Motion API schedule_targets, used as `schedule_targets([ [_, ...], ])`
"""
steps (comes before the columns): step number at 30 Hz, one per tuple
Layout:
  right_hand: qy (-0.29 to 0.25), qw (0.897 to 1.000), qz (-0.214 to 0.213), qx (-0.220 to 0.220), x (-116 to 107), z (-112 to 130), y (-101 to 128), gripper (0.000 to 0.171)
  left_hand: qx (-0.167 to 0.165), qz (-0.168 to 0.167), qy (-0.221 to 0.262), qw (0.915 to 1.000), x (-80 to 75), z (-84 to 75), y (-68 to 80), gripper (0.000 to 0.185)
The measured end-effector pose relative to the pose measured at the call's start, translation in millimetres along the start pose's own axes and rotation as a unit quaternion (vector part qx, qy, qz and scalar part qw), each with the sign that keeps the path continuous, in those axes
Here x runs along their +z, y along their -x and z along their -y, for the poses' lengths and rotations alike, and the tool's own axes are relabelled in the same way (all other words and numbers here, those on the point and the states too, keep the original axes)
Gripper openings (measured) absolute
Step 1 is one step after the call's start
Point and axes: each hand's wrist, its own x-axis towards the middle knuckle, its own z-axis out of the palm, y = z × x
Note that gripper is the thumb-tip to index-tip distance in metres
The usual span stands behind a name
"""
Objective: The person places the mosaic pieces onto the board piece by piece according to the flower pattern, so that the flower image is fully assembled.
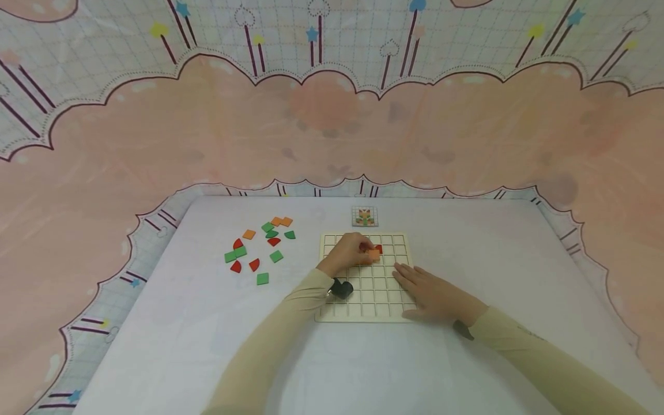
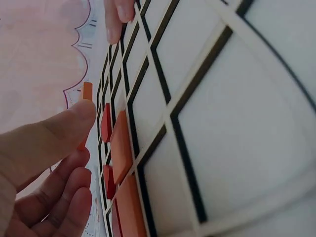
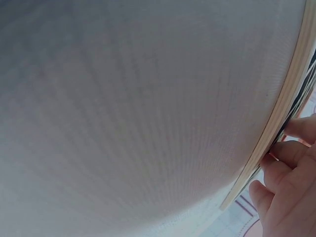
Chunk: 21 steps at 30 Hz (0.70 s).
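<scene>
A pale wooden grid board lies mid-table. My left hand reaches over its upper rows and pinches an orange square tile between thumb and fingers, just above the cells. In the left wrist view that orange tile stands on edge behind my thumb. A red tile and further orange tiles lie set in cells beside it. My right hand lies flat, fingers straight, on the board's lower right part. Its fingertips touch the board edge.
Several loose green, red and orange tiles are scattered left of the board. A small pattern card lies behind the board. The white table is ringed by a pink printed cloth.
</scene>
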Motion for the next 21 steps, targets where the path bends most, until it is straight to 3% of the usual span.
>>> schedule_targets([
  [15, 0.000, 1.000, 0.005, 0.009, 0.6, 2.3, -1.5, 0.085, 0.019, 0.001, -0.046, 0.9987, 11.4, 0.3, -4.5, 0.028],
  [21, 0.002, 1.000, -0.004, 0.006, 1.0, 1.4, -1.0, 0.085, 0.016, -0.008, -0.037, 0.9991, 12.4, -1.5, -4.6, 0.024],
])
